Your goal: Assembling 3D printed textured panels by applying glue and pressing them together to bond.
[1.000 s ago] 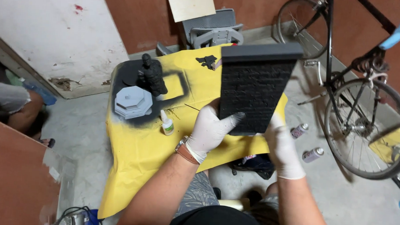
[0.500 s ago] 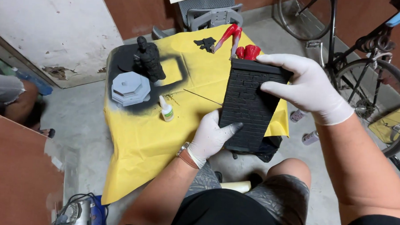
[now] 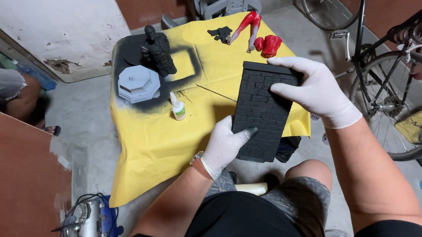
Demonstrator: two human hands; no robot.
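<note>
A black brick-textured wall panel is held tilted over the near edge of a table covered in yellow paper. My left hand, in a white glove with a blackened thumb, grips the panel's lower left edge. My right hand, also gloved, clasps its upper right corner. On the paper lie a black figure, a grey octagonal base, a small glue bottle, red figure parts and a small black piece.
A bicycle stands at the right. A grey chair is behind the table. Another person's leg shows at the left. A small compressor sits on the floor at the lower left, next to a brown board.
The panel has come down and tilted flatter, revealing the red parts behind it. My right hand moved from its lower edge up to its top right corner. The view has shifted closer.
</note>
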